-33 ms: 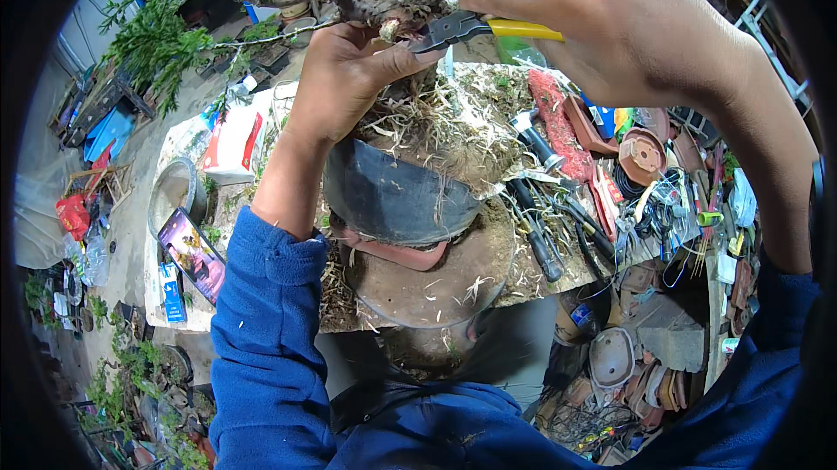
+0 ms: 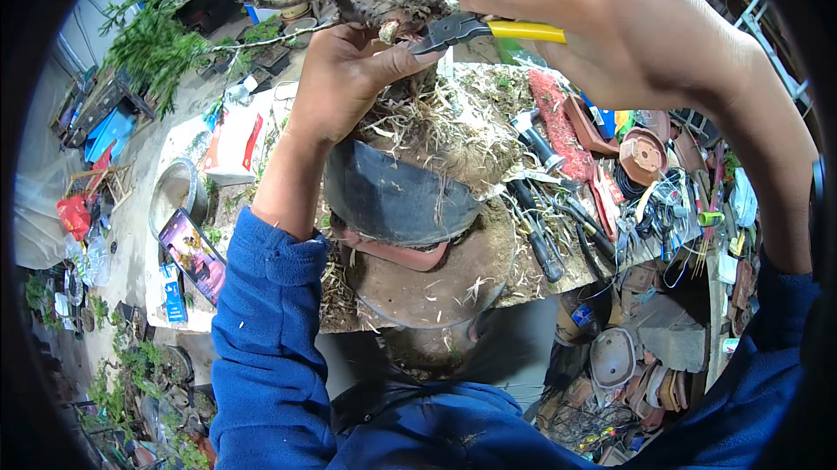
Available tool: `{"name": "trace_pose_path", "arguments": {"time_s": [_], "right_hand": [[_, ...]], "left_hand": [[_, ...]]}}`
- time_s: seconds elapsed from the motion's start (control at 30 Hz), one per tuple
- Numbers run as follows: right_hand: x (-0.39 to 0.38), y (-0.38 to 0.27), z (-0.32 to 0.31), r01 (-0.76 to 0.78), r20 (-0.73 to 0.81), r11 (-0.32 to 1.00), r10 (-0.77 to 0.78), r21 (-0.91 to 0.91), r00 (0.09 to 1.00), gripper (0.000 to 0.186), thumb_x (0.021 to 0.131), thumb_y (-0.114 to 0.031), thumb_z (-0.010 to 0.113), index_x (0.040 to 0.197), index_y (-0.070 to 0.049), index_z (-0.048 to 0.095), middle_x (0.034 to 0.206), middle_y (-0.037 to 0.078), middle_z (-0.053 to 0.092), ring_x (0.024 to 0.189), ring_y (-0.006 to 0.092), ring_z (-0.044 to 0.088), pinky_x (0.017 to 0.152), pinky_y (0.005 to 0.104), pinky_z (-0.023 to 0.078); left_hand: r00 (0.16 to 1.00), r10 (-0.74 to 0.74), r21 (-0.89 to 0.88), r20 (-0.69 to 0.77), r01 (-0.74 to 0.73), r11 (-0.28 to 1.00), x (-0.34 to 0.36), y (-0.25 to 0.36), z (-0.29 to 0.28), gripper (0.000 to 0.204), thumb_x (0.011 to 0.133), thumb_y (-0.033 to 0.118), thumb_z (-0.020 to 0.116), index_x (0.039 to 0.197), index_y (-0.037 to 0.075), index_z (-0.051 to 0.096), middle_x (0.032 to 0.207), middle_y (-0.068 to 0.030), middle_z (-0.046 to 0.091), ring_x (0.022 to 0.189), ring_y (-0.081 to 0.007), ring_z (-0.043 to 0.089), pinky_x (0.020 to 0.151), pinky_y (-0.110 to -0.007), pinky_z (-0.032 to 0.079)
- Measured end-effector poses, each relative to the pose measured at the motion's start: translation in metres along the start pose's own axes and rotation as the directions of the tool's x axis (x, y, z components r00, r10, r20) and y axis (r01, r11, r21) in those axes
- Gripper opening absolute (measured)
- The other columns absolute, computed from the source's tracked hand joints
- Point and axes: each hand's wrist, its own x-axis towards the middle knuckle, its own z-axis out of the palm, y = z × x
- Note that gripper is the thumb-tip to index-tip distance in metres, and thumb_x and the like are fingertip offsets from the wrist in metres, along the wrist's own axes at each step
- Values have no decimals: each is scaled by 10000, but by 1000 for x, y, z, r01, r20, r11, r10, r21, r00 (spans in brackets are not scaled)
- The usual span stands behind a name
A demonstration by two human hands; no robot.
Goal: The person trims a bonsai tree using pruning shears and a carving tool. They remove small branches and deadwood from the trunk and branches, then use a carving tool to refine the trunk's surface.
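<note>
A small tree with a gnarled trunk and green foliage rises at the top. Its root mass, shaggy with pale dry roots and chips, sits over a black curved plastic pot. My left hand is closed around the trunk, its thumb against the jaws of the pliers. Dark-jawed cutting pliers with yellow grips are held in my right hand. Their jaw tips lie beside a pale, reddish cut stub on the trunk. My right fingers partly hide the grips.
Below the pot are a reddish tray and a round turntable. Hand tools and a red mesh roll lie to the right, near a brown clay pot. At left are a phone, a metal basin and a white-red box.
</note>
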Motion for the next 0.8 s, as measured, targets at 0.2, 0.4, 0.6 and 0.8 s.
{"name": "trace_pose_path", "arguments": {"time_s": [0.2,0.4,0.6,0.8], "right_hand": [[-11,11,31,157,-364,972,-211,-173,907,236,777,-79,652,997,0,687,784,111,627,688,270,647,574,382,540],[-13,21,46,186,-492,889,-394,-419,776,175,788,-150,690,934,-54,683,734,43,575,639,202,603,490,335,469],[-18,-16,35,-26,-340,963,119,267,933,267,760,-79,739,993,49,717,829,187,654,769,362,651,717,429,504],[-14,-33,24,-218,-147,909,284,354,947,329,782,-43,732,1096,55,724,944,214,711,937,404,688,853,458,548]], "left_hand": [[995,-102,232,-2,100,967,4,-4,-5,326,907,96,790,1202,-25,724,1091,-67,764,964,-123,679,880,-292,539],[989,-143,217,20,135,967,1,-1,0,360,899,73,787,1232,-35,701,1135,-83,755,976,-142,685,902,-300,543],[1000,-1,-74,26,3,997,7,6,5,346,847,159,847,1129,-15,748,1042,-57,758,878,-83,653,810,-263,531],[992,-35,22,120,33,999,18,3,18,482,865,41,790,1326,34,649,1132,-49,737,1008,-98,658,872,-272,547]]}}
